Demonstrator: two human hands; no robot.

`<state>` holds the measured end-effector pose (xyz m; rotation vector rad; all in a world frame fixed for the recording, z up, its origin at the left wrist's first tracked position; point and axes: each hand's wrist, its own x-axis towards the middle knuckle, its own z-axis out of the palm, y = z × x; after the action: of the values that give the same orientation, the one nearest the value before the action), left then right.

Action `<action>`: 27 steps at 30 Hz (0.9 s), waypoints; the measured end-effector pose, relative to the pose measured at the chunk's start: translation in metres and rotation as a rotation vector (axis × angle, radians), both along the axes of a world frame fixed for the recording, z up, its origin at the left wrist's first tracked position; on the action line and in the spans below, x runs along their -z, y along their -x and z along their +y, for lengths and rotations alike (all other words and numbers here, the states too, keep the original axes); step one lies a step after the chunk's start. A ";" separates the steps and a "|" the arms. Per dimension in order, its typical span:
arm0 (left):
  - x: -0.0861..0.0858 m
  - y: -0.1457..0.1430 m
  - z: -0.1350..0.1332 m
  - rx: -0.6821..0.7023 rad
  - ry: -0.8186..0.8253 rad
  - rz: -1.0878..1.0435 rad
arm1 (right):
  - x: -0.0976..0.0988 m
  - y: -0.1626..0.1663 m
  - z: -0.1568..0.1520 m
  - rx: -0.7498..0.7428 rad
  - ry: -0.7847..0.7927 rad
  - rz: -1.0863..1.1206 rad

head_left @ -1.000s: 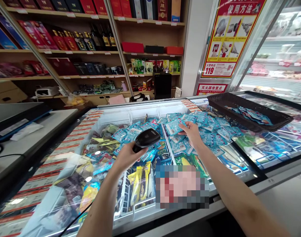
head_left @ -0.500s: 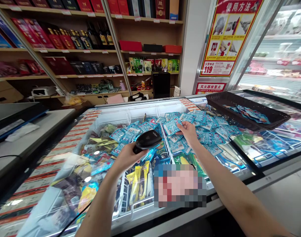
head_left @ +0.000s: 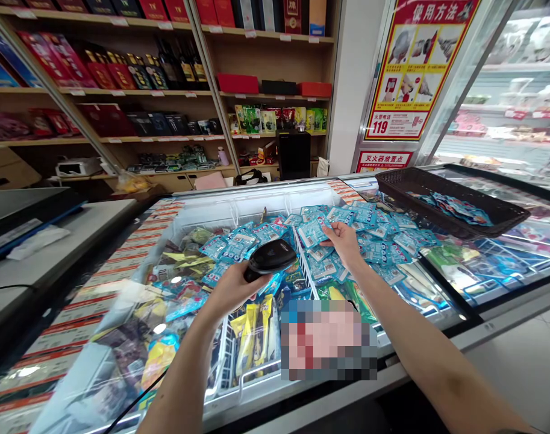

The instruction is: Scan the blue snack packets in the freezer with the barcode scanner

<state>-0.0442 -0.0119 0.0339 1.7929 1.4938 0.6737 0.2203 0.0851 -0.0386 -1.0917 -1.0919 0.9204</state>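
My left hand (head_left: 235, 290) is wrapped round the handle of a black barcode scanner (head_left: 272, 256), whose head points toward the right. Between the thumb and fingers of my right hand (head_left: 344, 244) is the edge of a blue packet (head_left: 312, 232) with white print. Just right of the scanner head, that packet is held above the pile. Many similar blue packets (head_left: 378, 250) lie spread over the glass top of the chest freezer (head_left: 166, 223), around and behind my right hand. The scanner's handle is mostly hidden by my fingers.
A dark brown plastic basket (head_left: 394, 181) with more blue packets rests on the freezer's right part. Yellow ice-cream wrappers (head_left: 252, 337) show in a white wire basket below. A blurred patch (head_left: 329, 340) covers the front edge. Shelves (head_left: 166, 93) stand behind; a counter (head_left: 89, 232) is at left.
Almost nothing differs. The scanner head has shifted very slightly, while my right hand keeps its hold on the packet in the same place.
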 end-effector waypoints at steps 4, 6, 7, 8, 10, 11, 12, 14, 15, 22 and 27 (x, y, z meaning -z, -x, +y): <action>0.001 -0.001 0.000 -0.007 -0.011 -0.022 | -0.002 0.001 -0.001 -0.016 0.001 0.018; 0.001 -0.001 0.001 -0.005 -0.002 -0.031 | -0.003 0.001 -0.001 -0.035 -0.008 0.033; 0.001 -0.001 0.001 -0.006 0.000 -0.034 | -0.003 0.000 -0.001 -0.042 -0.018 0.037; 0.001 0.000 0.001 -0.007 -0.001 -0.038 | -0.003 -0.001 0.000 -0.045 -0.029 0.041; 0.002 0.001 0.002 -0.012 -0.011 -0.045 | -0.004 -0.005 0.002 -0.032 -0.048 0.044; 0.003 0.002 0.003 -0.019 -0.017 -0.049 | -0.004 -0.008 0.003 -0.014 -0.056 0.042; 0.004 0.003 0.004 -0.027 -0.022 -0.049 | -0.005 -0.012 0.004 0.013 -0.066 0.037; 0.007 0.006 0.006 -0.052 -0.039 -0.038 | -0.006 -0.020 0.006 0.083 -0.094 0.023; 0.009 0.008 0.007 -0.063 -0.051 -0.027 | -0.006 -0.024 0.007 0.115 -0.112 0.014; 0.016 0.017 0.013 -0.075 -0.085 -0.021 | -0.001 -0.048 0.019 0.207 -0.144 -0.069; 0.012 0.015 0.012 -0.118 -0.073 -0.041 | 0.004 -0.053 0.023 0.236 -0.150 -0.163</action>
<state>-0.0594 0.0002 0.0217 1.7444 1.5754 0.8285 0.2730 0.1078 -0.0427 -1.1567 -1.1174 0.5621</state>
